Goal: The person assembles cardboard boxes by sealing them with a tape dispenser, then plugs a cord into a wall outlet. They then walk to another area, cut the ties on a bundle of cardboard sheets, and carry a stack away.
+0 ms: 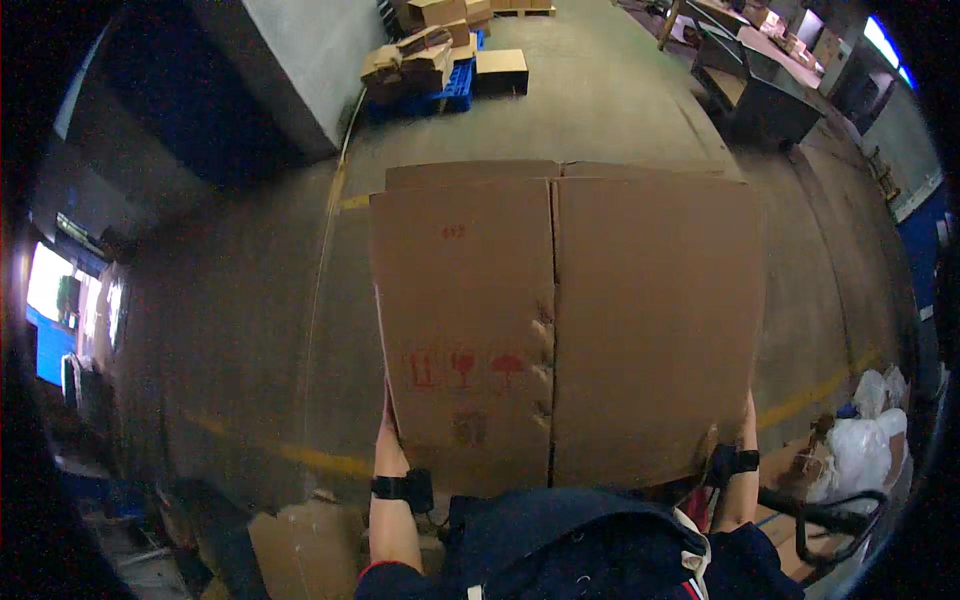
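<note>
A large brown cardboard carton [655, 330] fills the middle of the view in front of my body. Down its face runs a seam with torn, scuffed spots, and red printed handling symbols mark the left half. Another cardboard edge [470, 176] shows just past its far side. My left hand [388, 425] grips the carton's left side, and my right hand [750, 425] holds the right side. The fingers of both are hidden by the cardboard. Each wrist wears a black strap with a small dark unit.
Ahead, a blue pallet [458, 88] bears cardboard, with another carton [502, 72] beside it. A grey pillar [315, 70] stands left, a dark bench [765, 105] far right. Near right are white plastic bags [862, 455] and a black handle [845, 520]. More cardboard [305, 545] lies near left.
</note>
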Demonstrator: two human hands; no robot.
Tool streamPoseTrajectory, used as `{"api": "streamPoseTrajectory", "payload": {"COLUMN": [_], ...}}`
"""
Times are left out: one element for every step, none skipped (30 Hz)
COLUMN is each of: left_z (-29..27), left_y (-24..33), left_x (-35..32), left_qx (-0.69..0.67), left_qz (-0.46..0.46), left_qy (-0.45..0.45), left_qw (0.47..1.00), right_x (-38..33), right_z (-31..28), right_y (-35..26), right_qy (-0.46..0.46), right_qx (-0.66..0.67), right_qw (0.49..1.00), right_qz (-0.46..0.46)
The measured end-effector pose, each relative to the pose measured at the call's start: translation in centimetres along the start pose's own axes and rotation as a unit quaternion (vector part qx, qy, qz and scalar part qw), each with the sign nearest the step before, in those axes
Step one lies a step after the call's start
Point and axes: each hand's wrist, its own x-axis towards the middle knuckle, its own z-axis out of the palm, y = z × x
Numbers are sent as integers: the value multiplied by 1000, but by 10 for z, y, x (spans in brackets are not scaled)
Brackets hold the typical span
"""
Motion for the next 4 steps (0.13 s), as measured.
{"api": "streamPoseTrajectory", "payload": {"left_z": [0, 19, 38, 64], "left_y": [-4, 21, 50, 62], "left_x": [29, 62, 97, 120], "left_qx": [21, 49, 65, 72], "left_qz": [39, 77, 82, 79], "left_qy": [-23, -58, -68, -73], "left_qw": [999, 994, 992, 992], "right_x": [13, 24, 45, 65], "right_z": [26, 63, 91, 99], "right_y": [-25, -45, -48, -57], "right_qy": [-93, -176, -191, -205], "right_qx": [-54, -99, -55, -23], "right_qw": [994, 978, 978, 976], "right_qz": [34, 60, 65, 72]}}
